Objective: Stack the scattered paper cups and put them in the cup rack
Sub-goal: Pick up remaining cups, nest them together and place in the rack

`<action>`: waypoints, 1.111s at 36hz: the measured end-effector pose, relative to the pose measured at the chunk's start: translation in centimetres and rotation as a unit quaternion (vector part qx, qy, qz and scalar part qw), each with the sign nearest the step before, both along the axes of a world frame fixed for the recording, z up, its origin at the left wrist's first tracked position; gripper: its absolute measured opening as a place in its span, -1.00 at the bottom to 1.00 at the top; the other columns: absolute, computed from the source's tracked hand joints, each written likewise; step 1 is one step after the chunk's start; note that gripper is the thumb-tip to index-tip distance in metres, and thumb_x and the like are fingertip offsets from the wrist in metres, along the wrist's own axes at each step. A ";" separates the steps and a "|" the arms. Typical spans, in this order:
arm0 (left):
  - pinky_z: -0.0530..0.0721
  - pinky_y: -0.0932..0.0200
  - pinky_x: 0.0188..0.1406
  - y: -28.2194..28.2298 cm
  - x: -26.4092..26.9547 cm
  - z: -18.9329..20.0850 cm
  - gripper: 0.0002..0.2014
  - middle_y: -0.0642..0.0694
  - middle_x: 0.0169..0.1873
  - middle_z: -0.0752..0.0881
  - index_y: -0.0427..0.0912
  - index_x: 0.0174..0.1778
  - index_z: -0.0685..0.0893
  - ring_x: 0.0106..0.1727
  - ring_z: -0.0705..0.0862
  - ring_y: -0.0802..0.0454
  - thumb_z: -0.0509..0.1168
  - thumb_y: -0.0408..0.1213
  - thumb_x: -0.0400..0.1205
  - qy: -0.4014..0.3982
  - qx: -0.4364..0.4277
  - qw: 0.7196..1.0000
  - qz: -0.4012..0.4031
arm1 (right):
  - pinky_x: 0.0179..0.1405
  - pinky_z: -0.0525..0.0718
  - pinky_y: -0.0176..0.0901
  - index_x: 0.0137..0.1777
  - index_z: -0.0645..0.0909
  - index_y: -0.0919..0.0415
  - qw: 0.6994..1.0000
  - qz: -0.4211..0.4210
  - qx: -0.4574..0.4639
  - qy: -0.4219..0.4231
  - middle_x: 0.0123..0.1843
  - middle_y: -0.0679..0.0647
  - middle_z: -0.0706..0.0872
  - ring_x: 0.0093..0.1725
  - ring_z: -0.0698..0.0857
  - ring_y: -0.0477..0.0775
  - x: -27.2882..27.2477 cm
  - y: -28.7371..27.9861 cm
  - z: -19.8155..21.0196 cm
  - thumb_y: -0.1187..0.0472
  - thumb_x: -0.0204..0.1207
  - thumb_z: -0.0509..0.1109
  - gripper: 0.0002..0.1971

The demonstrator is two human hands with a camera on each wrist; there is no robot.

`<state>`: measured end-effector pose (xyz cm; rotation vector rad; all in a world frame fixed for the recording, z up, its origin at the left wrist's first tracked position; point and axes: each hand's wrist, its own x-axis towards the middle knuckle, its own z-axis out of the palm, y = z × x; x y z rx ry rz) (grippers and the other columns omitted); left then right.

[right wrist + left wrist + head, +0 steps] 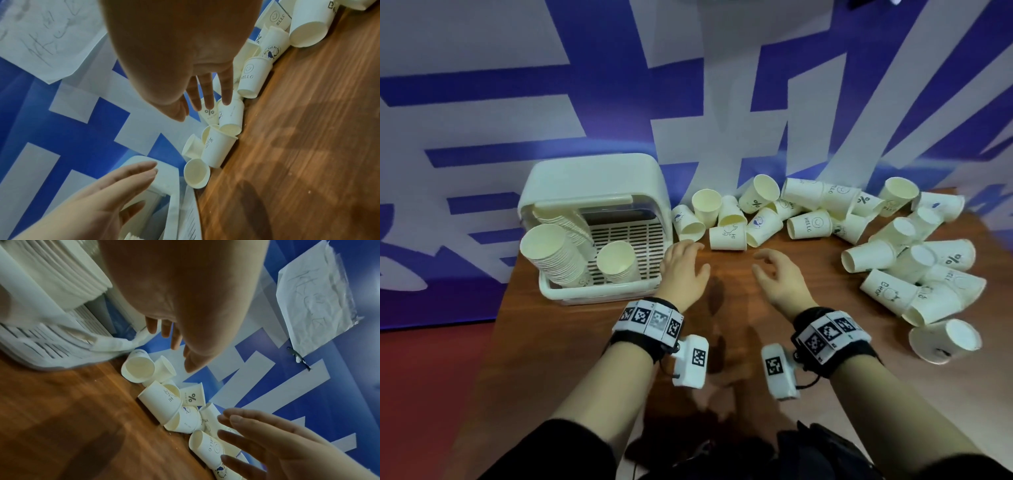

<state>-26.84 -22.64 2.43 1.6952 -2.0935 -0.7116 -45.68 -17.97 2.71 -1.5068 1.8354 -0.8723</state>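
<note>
Wooden table [756, 342], blue-white banner wall [619, 85], red floor [424, 377]

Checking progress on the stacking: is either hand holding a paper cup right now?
No. In the head view the left hand and right hand hover open above the wooden table, short of the scattered paper cups.

Just beyond your left hand [683, 270], the white slatted cup rack [599, 192] lay with its lid raised, holding a tall leaning stack of cups [558, 253] and a shorter stack [618, 262] beside it. Ahead of both your empty hands, scattered paper cups [726, 236] lay tipped on their sides, one marked HELLO [810, 224]. More cups [914, 274] were heaped to the right of your right hand [780, 277].
</note>
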 end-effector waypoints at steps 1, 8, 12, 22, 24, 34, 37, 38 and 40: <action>0.10 -0.03 0.57 -0.1 -0.6 -0.1 -0.55 -0.05 0.54 0.33 -0.09 0.51 0.40 0.59 0.17 -0.03 0.20 -0.17 0.68 -0.008 0.003 1.000 -0.001 | 0.17 0.37 -0.35 0.30 0.56 0.21 1.000 0.000 0.004 0.001 0.27 0.05 0.61 0.22 0.51 -0.11 -0.6 -0.1 0.1 0.20 0.61 0.30 -0.72; 0.11 -0.11 0.61 -1.3 -4.4 -1.2 -0.50 -0.08 0.58 0.26 -0.10 0.55 0.34 0.62 0.12 -0.07 0.19 -0.14 0.67 -0.053 0.042 0.998 -0.005 | 0.22 0.41 -0.26 0.36 0.55 0.24 0.999 -0.005 0.042 0.003 0.31 0.13 0.62 0.33 0.56 0.09 -4.6 -1.3 -0.1 0.19 0.62 0.31 -0.66; 0.14 -0.08 0.57 -2.2 -5.8 -1.9 -0.49 -0.07 0.57 0.29 -0.11 0.55 0.34 0.61 0.15 -0.06 0.21 -0.15 0.66 -0.053 0.051 0.997 0.004 | 0.23 0.42 -0.25 0.34 0.56 0.20 0.998 -0.015 0.052 -0.014 0.30 0.12 0.64 0.32 0.56 0.06 -6.6 -2.8 -1.0 0.18 0.60 0.32 -0.67; 0.12 -0.07 0.55 -5.1 -8.5 -3.7 -0.43 -0.05 0.59 0.28 -0.09 0.58 0.27 0.61 0.17 -0.04 0.25 -0.21 0.63 -0.038 0.059 0.997 0.029 | 0.25 0.49 -0.14 0.38 0.52 0.14 0.992 -0.051 0.087 -0.070 0.22 0.08 0.62 0.22 0.55 -0.01 -9.7 -7.1 -3.1 0.16 0.59 0.34 -0.64; 0.11 -0.08 0.56 -5.7 -8.9 -4.1 -0.39 -0.03 0.61 0.25 -0.08 0.61 0.24 0.63 0.13 -0.03 0.26 -0.22 0.63 -0.039 0.053 0.997 0.029 | 0.25 0.52 -0.11 0.43 0.49 0.13 0.990 -0.055 0.099 -0.081 0.20 0.11 0.61 0.19 0.55 -0.02 -9.9 -8.0 -3.6 0.15 0.59 0.33 -0.60; -0.02 -0.08 0.63 -8.4 -9.9 -6.5 -0.30 0.06 0.68 0.04 0.00 0.67 0.08 0.69 -0.08 0.04 0.26 -0.19 0.64 -0.095 0.062 0.993 0.009 | 0.26 0.57 -0.03 0.60 0.23 0.00 0.978 -0.065 0.144 -0.135 0.17 0.10 0.67 0.16 0.63 0.04 -9.7 -11.9 -5.4 0.10 0.56 0.35 -0.38; -0.04 -0.11 0.61 -8.7 -10.0 -7.0 -0.29 0.09 0.68 0.03 0.03 0.67 0.08 0.69 -0.09 0.03 0.27 -0.19 0.63 -0.101 0.075 0.992 0.008 | 0.15 0.44 -0.18 0.64 0.14 -0.05 0.974 -0.065 0.164 -0.144 0.18 0.07 0.66 0.13 0.56 -0.05 -9.7 -12.4 -5.6 0.08 0.58 0.34 -0.34; -0.03 -0.12 0.60 -8.7 -10.0 -7.2 -0.28 0.09 0.68 0.04 0.04 0.66 0.09 0.68 -0.08 0.03 0.28 -0.20 0.62 -0.103 0.075 0.992 0.009 | 0.15 0.43 -0.19 0.64 0.13 -0.06 0.973 -0.065 0.166 -0.149 0.18 0.08 0.66 0.13 0.56 -0.05 -9.6 -12.5 -5.7 0.08 0.59 0.34 -0.33; 0.00 -0.11 0.57 -8.6 -10.0 -7.5 -0.28 0.08 0.66 0.09 0.05 0.65 0.12 0.66 -0.04 0.00 0.31 -0.19 0.60 -0.115 0.063 0.991 0.012 | 0.20 0.47 -0.16 0.63 0.14 -0.06 0.971 -0.066 0.164 -0.160 0.18 0.09 0.67 0.14 0.58 -0.03 -9.5 -12.5 -6.0 0.11 0.59 0.33 -0.34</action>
